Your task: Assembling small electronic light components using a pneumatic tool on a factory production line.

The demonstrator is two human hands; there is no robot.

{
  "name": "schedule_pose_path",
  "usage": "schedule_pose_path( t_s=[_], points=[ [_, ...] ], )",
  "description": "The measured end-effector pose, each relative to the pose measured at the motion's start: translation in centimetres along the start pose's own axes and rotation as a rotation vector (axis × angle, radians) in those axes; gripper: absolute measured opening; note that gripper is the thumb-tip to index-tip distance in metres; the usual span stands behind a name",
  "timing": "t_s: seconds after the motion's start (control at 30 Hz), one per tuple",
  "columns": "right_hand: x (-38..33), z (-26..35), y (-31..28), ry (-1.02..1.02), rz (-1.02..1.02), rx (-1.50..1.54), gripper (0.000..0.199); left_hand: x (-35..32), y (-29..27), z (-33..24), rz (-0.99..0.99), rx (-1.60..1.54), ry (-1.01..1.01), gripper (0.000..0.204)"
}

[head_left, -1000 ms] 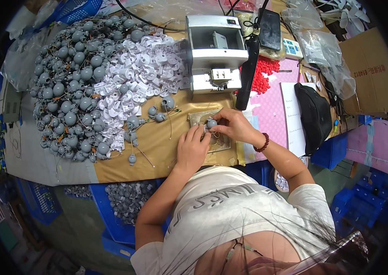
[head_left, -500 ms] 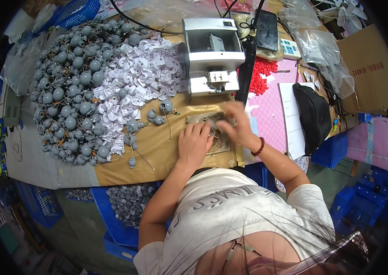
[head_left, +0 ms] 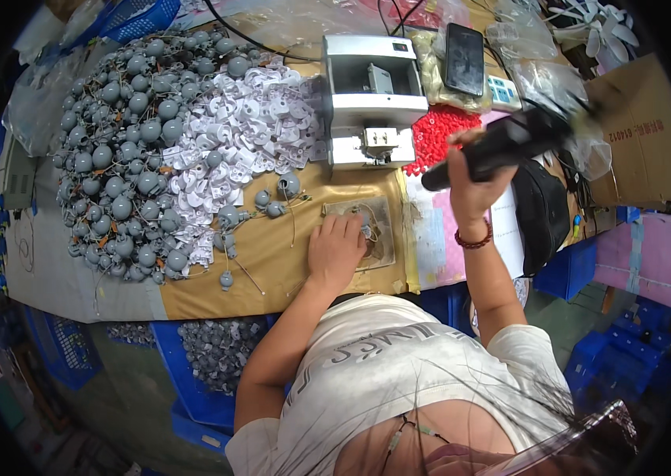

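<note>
My left hand [head_left: 337, 247] rests on a flat fixture plate [head_left: 384, 252] on the brown-covered bench. Its fingers are bent together against a small grey part [head_left: 365, 225] on the plate, mostly hidden beneath them. My right hand [head_left: 474, 184] is raised over the pink mat, wrapped round a black electric screwdriver [head_left: 502, 149]. The tool lies slantwise and its far right end is smeared by motion. Just left of the plate lie a few grey ball-shaped parts [head_left: 288, 185] with thin wires.
A big heap of grey ball parts [head_left: 121, 208] and a pile of white plastic pieces [head_left: 252, 119] cover the left. A grey-white machine [head_left: 375, 101] stands behind the plate. Red pieces [head_left: 438, 131], a phone [head_left: 463, 59], a black pouch [head_left: 542, 210] and a cardboard box [head_left: 645, 119] are rightward.
My right hand has left the plate, moved right and taken up the black electric screwdriver that stood beside the machine. My left hand stays on the plate.
</note>
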State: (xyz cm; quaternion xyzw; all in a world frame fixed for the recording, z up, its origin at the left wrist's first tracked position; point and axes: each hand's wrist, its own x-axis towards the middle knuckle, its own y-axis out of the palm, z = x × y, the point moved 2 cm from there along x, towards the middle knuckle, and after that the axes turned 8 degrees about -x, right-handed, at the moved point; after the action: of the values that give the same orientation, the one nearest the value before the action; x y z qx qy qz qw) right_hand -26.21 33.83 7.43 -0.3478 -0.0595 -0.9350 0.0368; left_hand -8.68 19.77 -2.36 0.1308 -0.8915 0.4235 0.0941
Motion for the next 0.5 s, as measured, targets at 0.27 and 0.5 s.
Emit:
schedule_pose_path(
  t_s=[0.27,0.5],
  points=[
    [3.7,-0.2,4.7,0.202,0.251,0.150,0.051,-0.1,0.1,-0.1,-0.061,-0.008,0.003,0.038],
    [4.9,-1.4,7.9,0.305,0.315,0.042,0.033,-0.2,-0.1,0.1,-0.021,-0.009,-0.020,0.037]
  ],
)
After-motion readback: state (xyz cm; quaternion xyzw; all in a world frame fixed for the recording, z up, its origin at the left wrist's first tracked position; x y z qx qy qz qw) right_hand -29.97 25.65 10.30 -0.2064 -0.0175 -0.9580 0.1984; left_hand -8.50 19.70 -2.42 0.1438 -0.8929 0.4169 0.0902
